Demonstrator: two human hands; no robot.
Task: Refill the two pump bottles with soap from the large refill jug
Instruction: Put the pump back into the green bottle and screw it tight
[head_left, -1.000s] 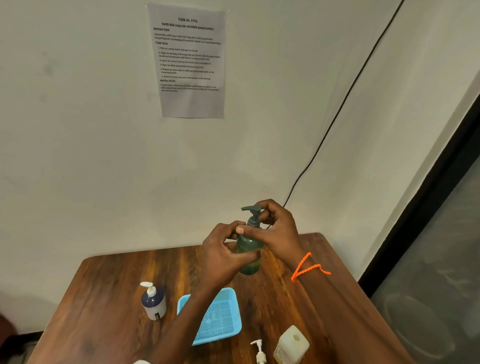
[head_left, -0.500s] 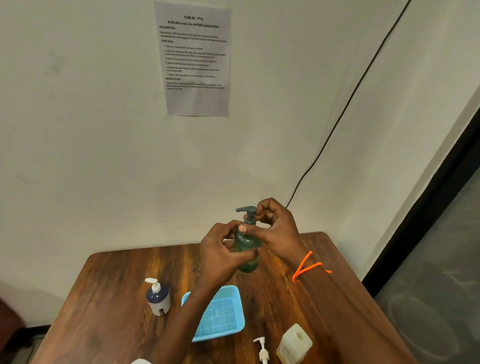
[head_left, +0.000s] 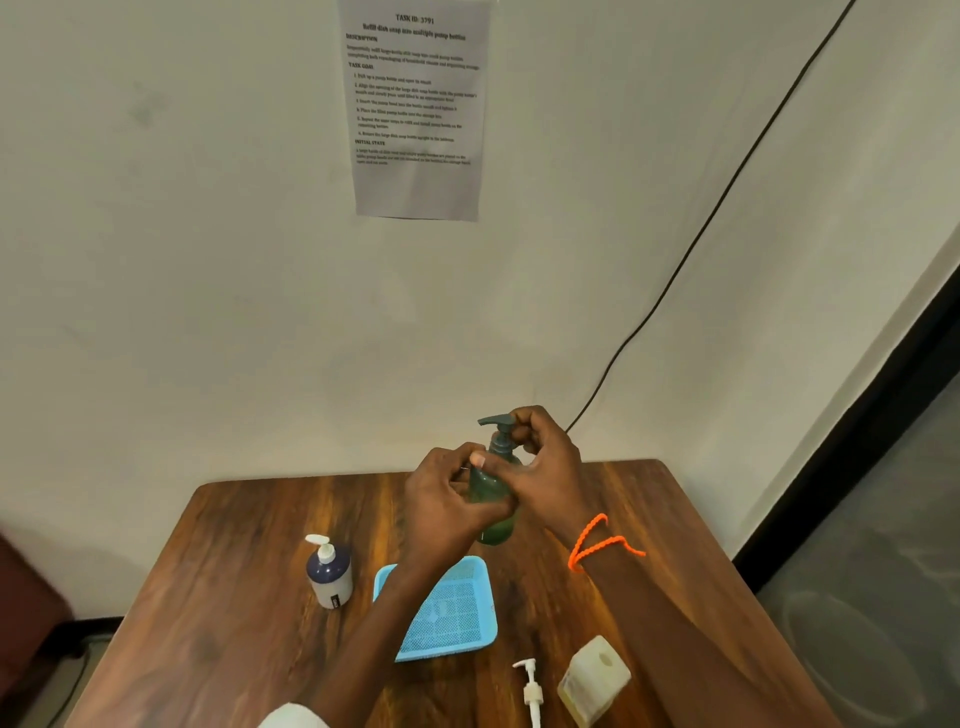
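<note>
green bottle, blue mesh tray, perhaps cream jug.

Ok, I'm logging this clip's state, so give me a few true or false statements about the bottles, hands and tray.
1. Both hands hold the green bottle above the table. True.
2. The right hand is at the green bottle's pump. True; the left hand grips the body.
3. The blue bottle stands in the tray. False; it stands on the table, left of the tray.
4. The loose pump lies in the tray. False; it lies on the table, beside the jug.
5. The blue bottle has no pump. False; a white pump is on it.
</note>
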